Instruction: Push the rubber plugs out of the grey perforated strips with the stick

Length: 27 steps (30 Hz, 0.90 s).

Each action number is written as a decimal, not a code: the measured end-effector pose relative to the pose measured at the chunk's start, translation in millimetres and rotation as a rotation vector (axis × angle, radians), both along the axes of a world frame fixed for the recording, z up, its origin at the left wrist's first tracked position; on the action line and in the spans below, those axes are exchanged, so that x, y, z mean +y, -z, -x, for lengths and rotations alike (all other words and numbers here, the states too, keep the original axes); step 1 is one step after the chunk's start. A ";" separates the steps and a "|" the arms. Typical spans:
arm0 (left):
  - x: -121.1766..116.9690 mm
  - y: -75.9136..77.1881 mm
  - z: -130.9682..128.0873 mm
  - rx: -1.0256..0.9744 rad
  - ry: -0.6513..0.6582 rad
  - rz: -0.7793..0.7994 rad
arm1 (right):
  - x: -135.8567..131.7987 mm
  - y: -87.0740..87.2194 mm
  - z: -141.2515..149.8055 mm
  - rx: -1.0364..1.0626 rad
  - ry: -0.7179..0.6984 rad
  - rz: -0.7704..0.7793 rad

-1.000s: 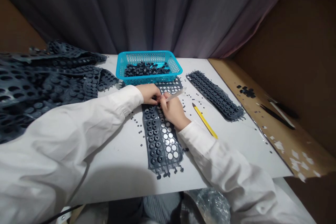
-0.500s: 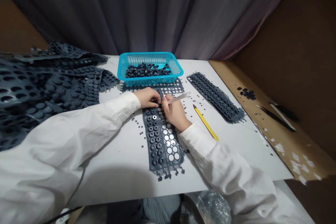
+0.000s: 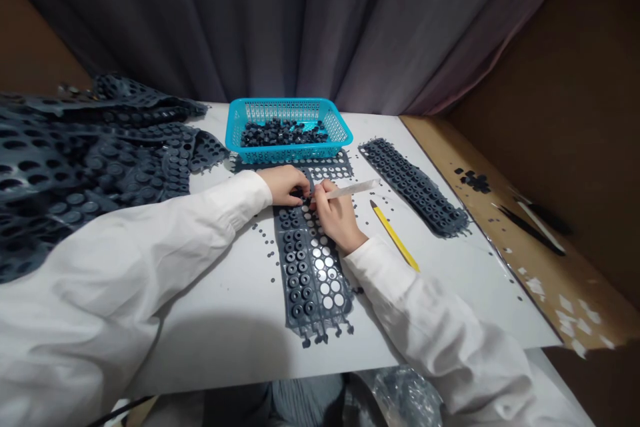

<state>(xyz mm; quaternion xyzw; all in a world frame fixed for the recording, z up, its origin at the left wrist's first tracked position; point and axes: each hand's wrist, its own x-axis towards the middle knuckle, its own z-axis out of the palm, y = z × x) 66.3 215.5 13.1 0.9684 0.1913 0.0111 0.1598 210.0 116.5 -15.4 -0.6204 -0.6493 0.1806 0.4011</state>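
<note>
A long dark rubber sheet (image 3: 306,267) of small round parts lies lengthwise on the white table (image 3: 220,307); many holes on its right side are punched out and show white. My left hand (image 3: 287,185) rests curled on the sheet's far end, fingers pinched on one of the small round pieces. My right hand (image 3: 337,213) is closed on a pale thin stick-like tool (image 3: 353,189), its tip down at the sheet beside the left fingers. Both arms wear white sleeves.
A turquoise basket (image 3: 289,128) of loose dark rubber pieces stands behind the hands. A heap of used sheets (image 3: 85,160) fills the left. Another full sheet (image 3: 413,185) and a yellow pencil (image 3: 394,235) lie right. Tweezers (image 3: 533,220) rest on the brown ledge.
The hands stay at the sheet's far end, with only small finger movement; the tool's free end has swung slightly right and up. The view has shifted a little.
</note>
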 end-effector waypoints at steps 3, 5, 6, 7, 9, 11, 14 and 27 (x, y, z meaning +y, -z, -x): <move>-0.1 -0.2 -0.4 -0.006 0.012 -0.027 | 0.0 -0.9 1.2 -0.019 0.005 0.010; -0.2 -0.4 -1.0 -0.005 0.016 -0.039 | 0.3 -0.9 1.6 -0.036 0.004 0.013; -0.2 -0.4 -1.3 -0.004 0.016 -0.039 | 0.5 -0.8 1.6 -0.045 0.006 0.014; -0.2 -0.5 -1.6 -0.002 0.016 -0.035 | 0.6 -0.6 1.6 -0.053 0.010 0.018; -0.1 -0.8 -2.1 0.000 0.011 -0.021 | 0.8 -0.3 1.3 -0.065 0.018 0.029; 0.0 -1.1 -2.3 0.003 -0.001 -0.010 | 0.7 -0.5 1.1 -0.069 0.024 0.038; 0.1 -1.6 -2.6 0.011 -0.012 -0.006 | 0.4 -1.4 0.9 -0.073 0.020 0.041; -7.4 -1.4 -5.8 0.010 0.023 -0.119 | -0.4 -4.7 1.4 -0.152 -0.009 0.043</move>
